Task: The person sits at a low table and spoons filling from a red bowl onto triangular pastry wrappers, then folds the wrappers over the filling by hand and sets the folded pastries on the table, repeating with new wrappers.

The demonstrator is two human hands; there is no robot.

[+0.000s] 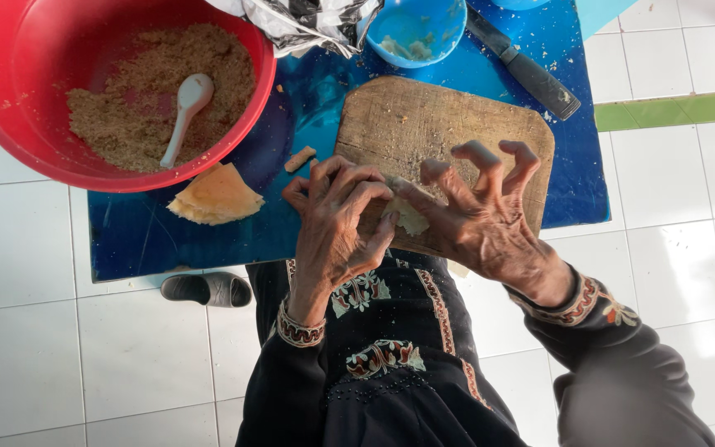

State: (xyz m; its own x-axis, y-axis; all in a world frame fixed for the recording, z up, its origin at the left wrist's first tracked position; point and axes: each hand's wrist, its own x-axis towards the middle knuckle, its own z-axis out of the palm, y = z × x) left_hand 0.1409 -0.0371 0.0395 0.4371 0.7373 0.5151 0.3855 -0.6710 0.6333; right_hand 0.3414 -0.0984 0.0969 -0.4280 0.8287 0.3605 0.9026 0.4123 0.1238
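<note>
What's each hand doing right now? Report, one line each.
Left hand: fingers curled, pinching the pale wrapper over the wooden board.
Right hand: thumb and forefinger pinching the same wrapper, other fingers raised.

My hands (337, 228) (482, 219) met on the board (424, 124), bowl (10, 74) at ten o'clock, knife (527, 70) at one, wrappers (215, 197) at nine.

Crumpled silver-and-black foil pkg (304, 21) at top edge, btwn red basin (10, 124) & blue bowl (448, 37).
</note>
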